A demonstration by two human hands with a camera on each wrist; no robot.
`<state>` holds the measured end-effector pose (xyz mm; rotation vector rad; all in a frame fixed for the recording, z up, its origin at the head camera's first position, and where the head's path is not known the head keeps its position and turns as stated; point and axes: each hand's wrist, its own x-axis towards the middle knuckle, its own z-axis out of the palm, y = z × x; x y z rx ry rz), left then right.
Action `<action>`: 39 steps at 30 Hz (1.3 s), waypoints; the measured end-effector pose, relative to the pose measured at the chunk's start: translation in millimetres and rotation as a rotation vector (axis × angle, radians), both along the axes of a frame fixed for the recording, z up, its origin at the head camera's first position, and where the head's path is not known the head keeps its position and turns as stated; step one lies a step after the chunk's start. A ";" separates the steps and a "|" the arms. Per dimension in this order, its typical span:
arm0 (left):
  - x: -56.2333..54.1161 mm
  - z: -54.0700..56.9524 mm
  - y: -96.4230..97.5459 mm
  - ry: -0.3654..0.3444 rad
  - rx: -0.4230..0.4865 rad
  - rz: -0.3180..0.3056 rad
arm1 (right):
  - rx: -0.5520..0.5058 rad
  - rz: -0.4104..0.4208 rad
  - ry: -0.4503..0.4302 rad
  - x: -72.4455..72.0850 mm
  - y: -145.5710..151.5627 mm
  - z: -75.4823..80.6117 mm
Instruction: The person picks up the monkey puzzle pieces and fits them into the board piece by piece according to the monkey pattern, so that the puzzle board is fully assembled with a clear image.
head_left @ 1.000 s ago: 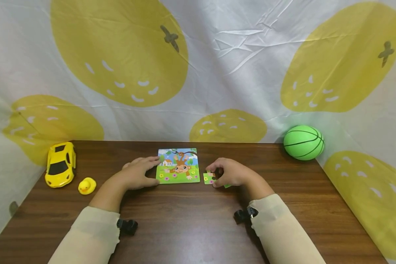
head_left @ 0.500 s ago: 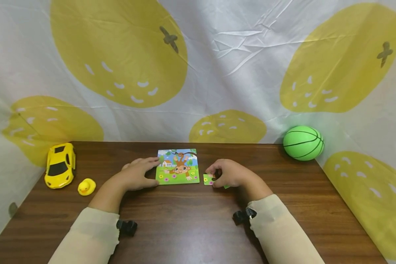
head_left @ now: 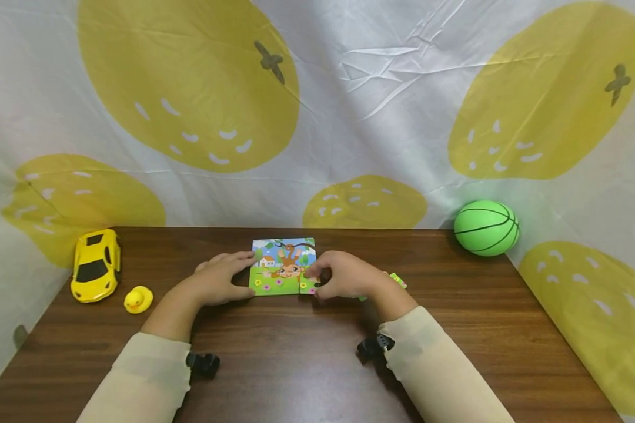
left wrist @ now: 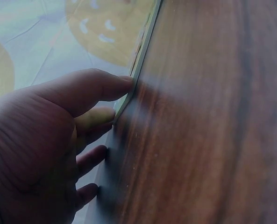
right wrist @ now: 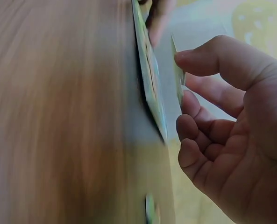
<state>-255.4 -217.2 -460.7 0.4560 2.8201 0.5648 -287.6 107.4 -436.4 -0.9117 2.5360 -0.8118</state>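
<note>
A square puzzle board (head_left: 275,288) with a monkey picture lies on the table. My left hand (head_left: 219,281) rests at its left side, thumb near the lower corner and index finger higher up; the left wrist view shows the thumb tip (left wrist: 126,85) right at the board's edge. Between thumb and fingers my right hand (head_left: 344,275) pinches a flowered green puzzle piece (head_left: 308,286) over the board's lower right. In the right wrist view this piece (right wrist: 179,95) appears nearly edge-on, with a gap between it and the board (right wrist: 150,84). The right fingers hide part of it.
More green puzzle material (head_left: 398,280) shows beside and behind the right wrist, partly covered. A yellow toy car (head_left: 96,267) and a yellow rubber duck (head_left: 139,299) stand at the left. The green ball (head_left: 487,228) sits at the back right, against the fruit-patterned cloth (head_left: 381,135).
My right hand has carried the puzzle piece leftward from beside the board to over its lower right corner, uncovering more green behind the wrist. My left hand stays at the board's edge.
</note>
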 end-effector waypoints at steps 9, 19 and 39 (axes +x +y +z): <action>1.4 1.4 0.1 0.001 0.012 -0.002 | 0.021 0.064 0.036 -8.7 -39.8 2.9; 2.4 2.5 -1.0 0.012 0.023 -0.007 | 0.065 0.134 0.044 -20.1 -70.3 -1.8; 2.5 0.3 -1.9 0.004 0.034 -0.005 | 0.139 0.154 0.060 -29.0 -97.8 -8.4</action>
